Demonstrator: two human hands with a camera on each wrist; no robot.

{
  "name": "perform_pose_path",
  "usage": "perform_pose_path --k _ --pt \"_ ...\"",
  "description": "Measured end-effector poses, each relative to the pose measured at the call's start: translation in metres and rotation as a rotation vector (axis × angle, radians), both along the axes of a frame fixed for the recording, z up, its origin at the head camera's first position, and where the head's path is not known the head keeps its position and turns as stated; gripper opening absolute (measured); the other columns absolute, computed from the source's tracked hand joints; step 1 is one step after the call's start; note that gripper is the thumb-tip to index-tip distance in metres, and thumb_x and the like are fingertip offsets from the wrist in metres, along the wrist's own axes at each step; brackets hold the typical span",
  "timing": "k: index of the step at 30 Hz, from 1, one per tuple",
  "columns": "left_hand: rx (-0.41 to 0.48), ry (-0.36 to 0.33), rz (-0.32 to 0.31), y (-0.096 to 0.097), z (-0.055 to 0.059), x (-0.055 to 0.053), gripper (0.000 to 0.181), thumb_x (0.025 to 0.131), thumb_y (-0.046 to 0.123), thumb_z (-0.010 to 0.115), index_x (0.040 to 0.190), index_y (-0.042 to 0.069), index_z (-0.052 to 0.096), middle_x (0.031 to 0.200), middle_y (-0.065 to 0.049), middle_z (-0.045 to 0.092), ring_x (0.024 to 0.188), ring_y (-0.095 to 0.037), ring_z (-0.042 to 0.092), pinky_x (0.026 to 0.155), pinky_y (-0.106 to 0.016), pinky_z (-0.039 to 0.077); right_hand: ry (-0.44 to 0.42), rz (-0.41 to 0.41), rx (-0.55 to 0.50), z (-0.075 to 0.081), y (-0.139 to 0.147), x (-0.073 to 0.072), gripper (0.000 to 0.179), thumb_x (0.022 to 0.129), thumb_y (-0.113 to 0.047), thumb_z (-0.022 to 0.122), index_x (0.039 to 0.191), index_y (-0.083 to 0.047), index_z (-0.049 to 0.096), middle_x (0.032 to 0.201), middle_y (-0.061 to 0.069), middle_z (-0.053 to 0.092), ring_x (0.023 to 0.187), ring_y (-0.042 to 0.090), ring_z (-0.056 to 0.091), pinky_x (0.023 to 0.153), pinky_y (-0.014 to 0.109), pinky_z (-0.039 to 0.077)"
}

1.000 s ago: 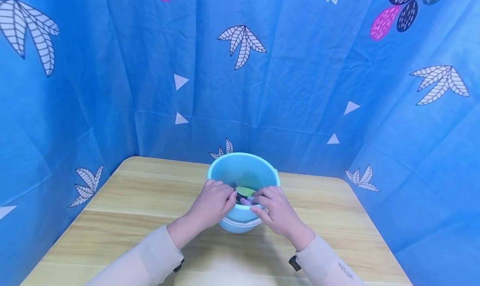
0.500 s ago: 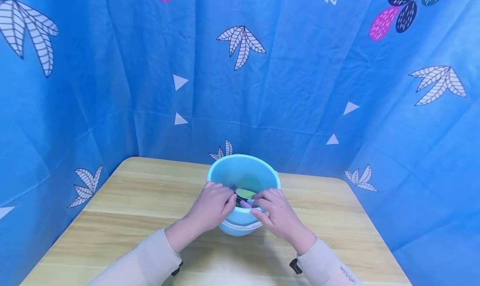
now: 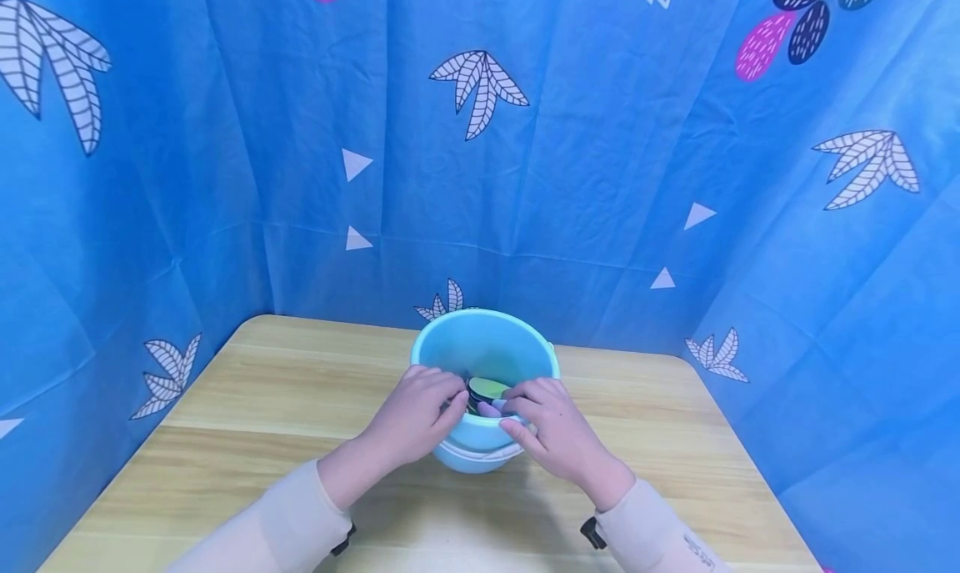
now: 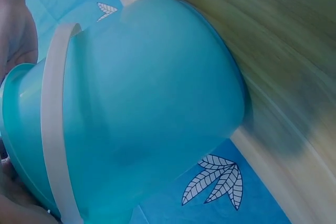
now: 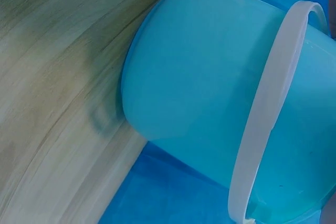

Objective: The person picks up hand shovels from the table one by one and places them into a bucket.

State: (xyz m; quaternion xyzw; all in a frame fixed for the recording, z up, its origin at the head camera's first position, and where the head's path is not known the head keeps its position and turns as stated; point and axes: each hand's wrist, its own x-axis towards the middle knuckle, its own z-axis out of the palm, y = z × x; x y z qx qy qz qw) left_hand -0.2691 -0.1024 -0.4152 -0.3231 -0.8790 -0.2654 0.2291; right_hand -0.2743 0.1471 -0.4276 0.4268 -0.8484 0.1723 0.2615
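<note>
A light turquoise bucket (image 3: 472, 460) stands upright on the wooden table in the head view. My left hand (image 3: 411, 414) grips its rim at the near left, fingers bent over the edge. On the near right, my right hand (image 3: 558, 435) holds the rim with the fingers reaching inside and the thumb at the outer edge. Between the hands, a flat, dark-edged green piece (image 3: 487, 388) and a small lilac piece (image 3: 489, 409) show inside the bucket. The pale carrying handle (image 5: 262, 108) hangs down against the bucket's near side. Both hands hide part of the contents.
The wooden table (image 3: 300, 389) spreads around the bucket and ends at a rounded back edge. A blue cloth (image 3: 600, 164) with leaf and triangle prints hangs behind it and along both sides.
The bucket has come very slightly nearer with both hands at its rim. My left hand has shifted a little to the left; my right hand has barely moved.
</note>
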Motion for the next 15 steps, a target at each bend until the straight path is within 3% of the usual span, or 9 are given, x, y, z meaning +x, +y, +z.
perform_pose_path --k 7,15 --pt "0.065 0.032 -0.044 -0.009 0.003 0.001 0.014 0.098 0.022 0.056 0.105 0.02 0.068 0.114 0.007 0.068 0.117 -0.016 0.057 0.102 -0.046 0.041 -0.003 0.013 0.019 0.01 0.005 0.003 0.038 0.105 -0.04 0.047 0.105 -0.013 0.073 0.111 0.001 0.067 0.109 0.017 0.057 0.095 0.042 0.041" --pt "0.011 0.085 -0.01 -0.029 0.022 -0.001 0.022 0.097 0.022 0.058 0.114 0.014 0.069 0.131 -0.002 0.064 0.132 -0.026 0.05 0.108 -0.056 0.034 -0.006 0.006 0.046 0.028 0.021 0.002 0.027 0.103 -0.035 0.053 0.116 -0.021 0.072 0.109 -0.005 0.066 0.108 0.016 0.056 0.094 0.045 0.043"
